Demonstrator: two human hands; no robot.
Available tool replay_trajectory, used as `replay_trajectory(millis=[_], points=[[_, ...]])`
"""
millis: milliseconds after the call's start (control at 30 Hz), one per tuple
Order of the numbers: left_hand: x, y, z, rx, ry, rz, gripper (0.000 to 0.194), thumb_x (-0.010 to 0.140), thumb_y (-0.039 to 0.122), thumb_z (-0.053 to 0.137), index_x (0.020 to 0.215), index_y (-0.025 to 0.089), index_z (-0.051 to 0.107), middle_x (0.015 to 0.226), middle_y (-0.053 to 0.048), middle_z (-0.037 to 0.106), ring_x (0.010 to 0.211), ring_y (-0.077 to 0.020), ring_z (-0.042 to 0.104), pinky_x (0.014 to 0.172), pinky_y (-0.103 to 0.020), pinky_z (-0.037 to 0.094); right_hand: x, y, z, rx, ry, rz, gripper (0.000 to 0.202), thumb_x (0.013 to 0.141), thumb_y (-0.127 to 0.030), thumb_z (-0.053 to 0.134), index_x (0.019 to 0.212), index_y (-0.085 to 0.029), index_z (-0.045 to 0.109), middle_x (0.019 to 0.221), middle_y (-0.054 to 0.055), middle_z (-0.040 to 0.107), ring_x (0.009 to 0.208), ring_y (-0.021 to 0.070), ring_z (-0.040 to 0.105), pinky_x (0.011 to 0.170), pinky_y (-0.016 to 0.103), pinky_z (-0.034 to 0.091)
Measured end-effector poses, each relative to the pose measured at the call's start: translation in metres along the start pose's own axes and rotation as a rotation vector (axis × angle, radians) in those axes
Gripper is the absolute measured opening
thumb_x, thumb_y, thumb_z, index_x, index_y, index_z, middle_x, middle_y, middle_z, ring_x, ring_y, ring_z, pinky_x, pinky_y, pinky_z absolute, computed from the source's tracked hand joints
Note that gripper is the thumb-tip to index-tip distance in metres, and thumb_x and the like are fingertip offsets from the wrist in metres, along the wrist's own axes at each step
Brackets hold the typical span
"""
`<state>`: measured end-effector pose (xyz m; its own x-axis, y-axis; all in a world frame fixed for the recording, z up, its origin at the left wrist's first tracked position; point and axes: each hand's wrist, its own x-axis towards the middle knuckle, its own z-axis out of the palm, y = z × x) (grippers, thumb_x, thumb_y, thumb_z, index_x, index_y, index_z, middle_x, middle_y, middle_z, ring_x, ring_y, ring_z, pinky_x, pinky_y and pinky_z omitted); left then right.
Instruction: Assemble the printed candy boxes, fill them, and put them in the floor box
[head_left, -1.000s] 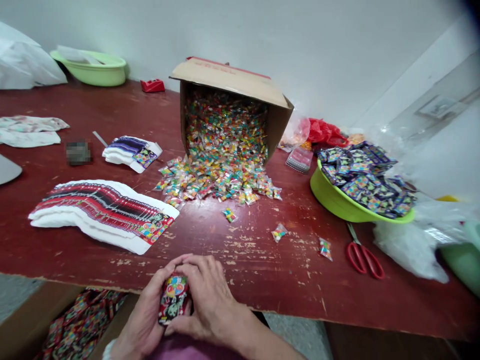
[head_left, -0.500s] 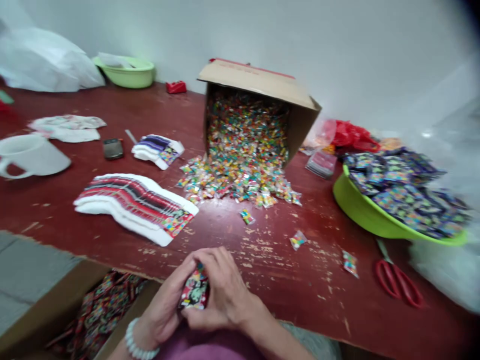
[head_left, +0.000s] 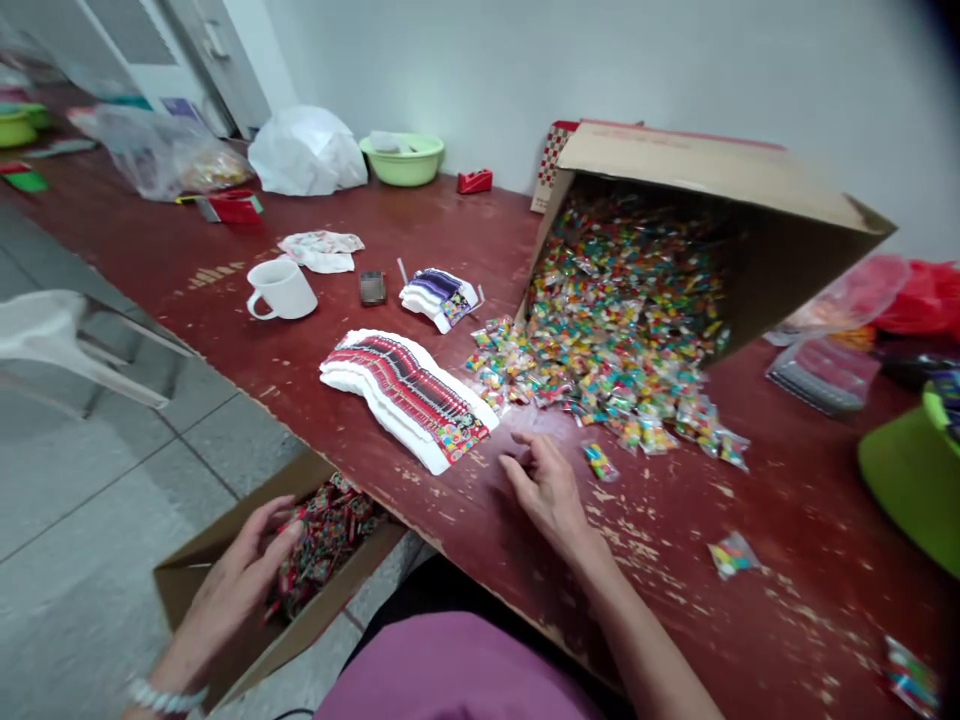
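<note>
My left hand (head_left: 244, 575), with a beaded bracelet on the wrist, hangs over the floor box (head_left: 289, 655) of dark red candy packets (head_left: 326, 535). Its fingers are apart, and I see nothing held in it. Above the table, my right hand (head_left: 544, 490) has its fingers apart and is empty. It is between the stack of red and white printed bags (head_left: 409, 390) and a single small candy packet (head_left: 600, 462). Small clear candy packets (head_left: 600, 340) spill from a tipped cardboard box (head_left: 682, 150) just beyond it.
On the red table (head_left: 480, 520) stand a white mug (head_left: 283, 288), a small dark device (head_left: 372, 288), purple printed bags (head_left: 439, 296) and a pale green basin (head_left: 405, 160). A green basin (head_left: 911, 480) is at the right edge. A white stool (head_left: 52, 335) stands at left.
My hands have parted, and the dark packet between them is no longer seen there. The left moved down over the floor box, the right forward over the table. The view has turned left.
</note>
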<state>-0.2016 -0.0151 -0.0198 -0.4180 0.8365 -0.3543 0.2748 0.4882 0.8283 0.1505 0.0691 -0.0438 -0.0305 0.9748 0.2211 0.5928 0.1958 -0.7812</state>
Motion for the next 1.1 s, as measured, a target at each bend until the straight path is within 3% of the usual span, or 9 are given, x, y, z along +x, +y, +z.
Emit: replay_trajectory(millis=[67,133,267,367,500,700,933,1100], points=[[0.001,-0.001,-0.005,-0.007,0.034,0.005,0.054,0.062,0.046,0.082,0.110,0.026,0.068,0.113,-0.006,0.069,0.114,-0.0321,0.058,0.089,-0.030,0.049,0.019,-0.003,0.014,-0.027,-0.025,-0.029,0.034,0.088,-0.032,0.059,0.119,-0.016,0.057,0.100,0.009,0.063,0.077,0.0200,0.060,0.074,0.035,0.050],[-0.003,0.006,0.002,-0.067,0.000,0.023,0.053,0.065,0.046,0.081,0.111,0.025,0.068,0.114,-0.007,0.069,0.114,-0.0322,0.059,0.094,-0.033,0.047,0.034,-0.008,0.028,-0.123,-0.034,-0.028,0.045,0.084,-0.038,0.065,0.123,-0.016,0.055,0.110,0.013,0.060,0.087,0.0235,0.060,0.078,0.037,0.050],[-0.013,0.029,0.035,-0.166,-0.047,0.142,0.045,0.074,0.044,0.075,0.111,0.021,0.065,0.115,-0.009,0.069,0.110,-0.0274,0.060,0.097,-0.032,0.046,0.046,-0.015,0.046,-0.375,-0.041,0.096,0.060,0.074,-0.052,0.074,0.118,-0.016,0.056,0.112,0.016,0.057,0.104,0.0325,0.056,0.081,0.042,0.047],[-0.014,0.045,0.058,-0.202,-0.072,0.204,0.038,0.076,0.040,0.073,0.108,0.020,0.066,0.114,-0.008,0.069,0.105,-0.0245,0.062,0.093,-0.030,0.046,0.046,-0.014,0.049,-0.363,-0.032,0.188,0.058,0.069,-0.052,0.078,0.109,-0.015,0.059,0.106,0.015,0.058,0.102,0.0327,0.056,0.080,0.041,0.046],[-0.012,0.061,0.079,-0.189,-0.149,0.284,0.033,0.080,0.036,0.068,0.109,0.019,0.066,0.110,-0.009,0.070,0.099,-0.0232,0.063,0.087,-0.030,0.047,0.043,-0.008,0.047,-0.126,0.088,0.239,0.048,0.065,-0.045,0.078,0.100,-0.018,0.060,0.097,0.009,0.062,0.090,0.0274,0.059,0.073,0.036,0.045],[-0.007,0.065,0.090,-0.167,-0.206,0.375,0.031,0.085,0.034,0.063,0.112,0.020,0.065,0.111,-0.008,0.069,0.099,-0.0232,0.064,0.088,-0.031,0.047,0.038,-0.004,0.042,0.072,0.156,0.241,0.022,0.079,-0.040,0.061,0.085,-0.019,0.061,0.077,0.001,0.063,0.064,0.0170,0.056,0.063,0.028,0.042],[-0.005,0.066,0.094,-0.122,-0.199,0.404,0.031,0.084,0.035,0.063,0.112,0.020,0.065,0.103,-0.007,0.071,0.093,-0.0222,0.065,0.084,-0.030,0.048,0.038,-0.009,0.029,0.286,0.098,0.216,0.023,0.080,-0.042,0.059,0.075,-0.020,0.063,0.067,0.000,0.061,0.060,0.0156,0.052,0.059,0.026,0.041],[-0.012,0.079,0.090,-0.063,-0.090,0.449,0.031,0.080,0.037,0.067,0.106,0.021,0.069,0.097,-0.005,0.072,0.081,-0.0204,0.063,0.077,-0.028,0.048,0.024,-0.007,-0.002,0.419,-0.011,0.200,0.024,0.081,-0.042,0.060,0.076,-0.019,0.059,0.066,-0.002,0.057,0.061,0.0141,0.051,0.057,0.024,0.040]])
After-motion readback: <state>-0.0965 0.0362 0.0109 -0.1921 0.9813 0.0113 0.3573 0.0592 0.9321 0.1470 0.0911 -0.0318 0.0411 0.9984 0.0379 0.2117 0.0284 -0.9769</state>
